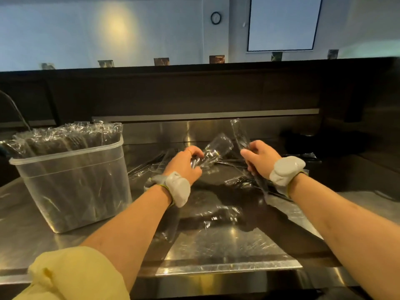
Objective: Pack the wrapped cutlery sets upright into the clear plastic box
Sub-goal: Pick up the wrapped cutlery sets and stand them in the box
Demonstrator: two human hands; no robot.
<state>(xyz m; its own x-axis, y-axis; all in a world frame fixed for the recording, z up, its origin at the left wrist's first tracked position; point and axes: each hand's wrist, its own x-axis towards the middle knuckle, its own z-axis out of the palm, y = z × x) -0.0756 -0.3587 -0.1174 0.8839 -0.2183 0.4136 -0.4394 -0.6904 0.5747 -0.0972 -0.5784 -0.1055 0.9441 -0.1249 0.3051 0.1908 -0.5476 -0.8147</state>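
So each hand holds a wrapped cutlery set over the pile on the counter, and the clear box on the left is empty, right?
Not quite. The head view shows the clear box on the left packed with wrapped sets standing upright, tops above its rim, not empty. The rest holds: left hand and right hand each hold a wrapped set over the pile on the counter.

Wrapped cutlery sets (65,137) stand upright, filling the clear plastic box (65,153).
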